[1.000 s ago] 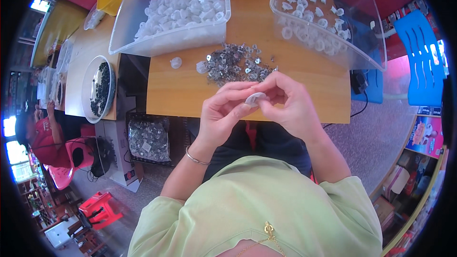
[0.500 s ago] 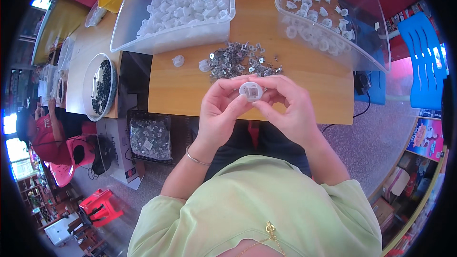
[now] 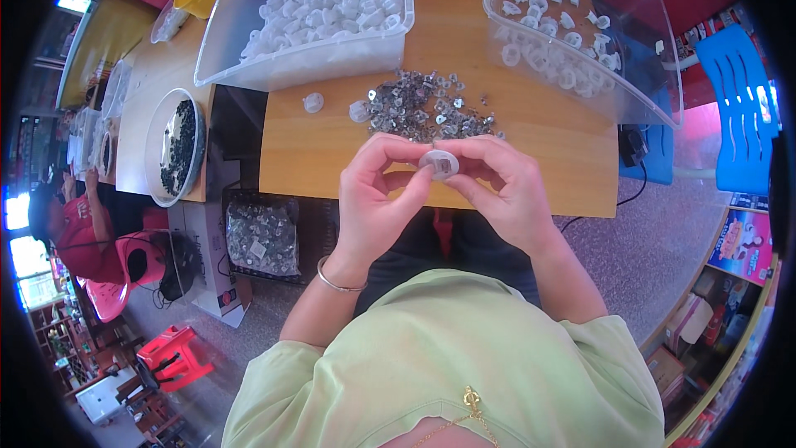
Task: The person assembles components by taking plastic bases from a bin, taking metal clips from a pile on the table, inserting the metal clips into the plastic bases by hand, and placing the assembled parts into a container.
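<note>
Between both hands, over the near edge of the table, is a small round white plastic part [image 3: 441, 165] with a greyish piece in its middle. My left hand [image 3: 383, 185] pinches it from the left with thumb and fingers. From the right, the thumb and fingers of my right hand [image 3: 499, 178] grip the same part. Just beyond the fingertips lies a loose heap of small metal pieces [image 3: 419, 104]. Two white plastic parts sit left of the heap, one loose part [image 3: 313, 102] apart and another [image 3: 359, 111] touching its edge.
A clear bin [image 3: 303, 76] full of white parts stands at the back left, and another clear bin [image 3: 634, 98] with fewer at the back right. Left are a round tub [image 3: 199, 162] of black pieces and a seated person [image 3: 83, 228]. A bag of metal pieces [image 3: 262, 236] lies below the table.
The white part has turned slightly in my fingers and shifted a little right. My left hand's grip has changed, with its thumb more upright.
</note>
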Tool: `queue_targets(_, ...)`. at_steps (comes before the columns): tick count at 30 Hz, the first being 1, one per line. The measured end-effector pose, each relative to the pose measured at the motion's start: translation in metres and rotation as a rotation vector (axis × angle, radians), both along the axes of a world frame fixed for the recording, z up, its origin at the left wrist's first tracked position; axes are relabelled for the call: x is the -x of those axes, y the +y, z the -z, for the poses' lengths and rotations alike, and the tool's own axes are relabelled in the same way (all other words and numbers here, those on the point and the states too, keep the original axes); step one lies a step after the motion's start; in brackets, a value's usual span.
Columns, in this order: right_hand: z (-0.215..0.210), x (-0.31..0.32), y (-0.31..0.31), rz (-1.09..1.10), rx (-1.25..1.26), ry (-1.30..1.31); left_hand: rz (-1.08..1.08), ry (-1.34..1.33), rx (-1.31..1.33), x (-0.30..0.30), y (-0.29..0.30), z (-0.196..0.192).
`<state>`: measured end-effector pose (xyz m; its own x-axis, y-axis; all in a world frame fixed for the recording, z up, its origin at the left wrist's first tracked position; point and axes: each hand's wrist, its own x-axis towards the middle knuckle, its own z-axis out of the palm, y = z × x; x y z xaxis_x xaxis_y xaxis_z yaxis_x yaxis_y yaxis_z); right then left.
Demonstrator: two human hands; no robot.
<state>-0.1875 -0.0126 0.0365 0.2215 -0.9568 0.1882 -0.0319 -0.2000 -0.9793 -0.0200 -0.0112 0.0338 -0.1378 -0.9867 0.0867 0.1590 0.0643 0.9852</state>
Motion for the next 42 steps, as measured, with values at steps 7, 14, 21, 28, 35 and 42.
queue_targets(7,-0.001,-0.001,0.0,-0.022,-0.027,-0.012,-0.002,0.024,-0.071,0.001,0.0,-0.002)
queue_targets(14,0.003,-0.001,0.0,-0.038,-0.084,-0.048,0.025,0.087,-0.111,-0.001,-0.001,-0.003)
queue_targets(21,0.004,0.0,0.0,-0.041,-0.087,-0.052,0.009,0.077,-0.077,0.0,-0.002,-0.001)
queue_targets(28,0.001,0.001,0.002,-0.068,-0.176,-0.093,-0.02,0.028,-0.037,0.003,0.0,0.002)
queue_targets(35,0.004,-0.003,0.003,0.005,-0.126,-0.117,-0.075,-0.106,0.131,0.008,0.003,0.001)
queue_targets(42,0.002,-0.002,0.003,0.023,-0.133,-0.08,-0.128,-0.266,0.237,0.009,0.003,0.002)
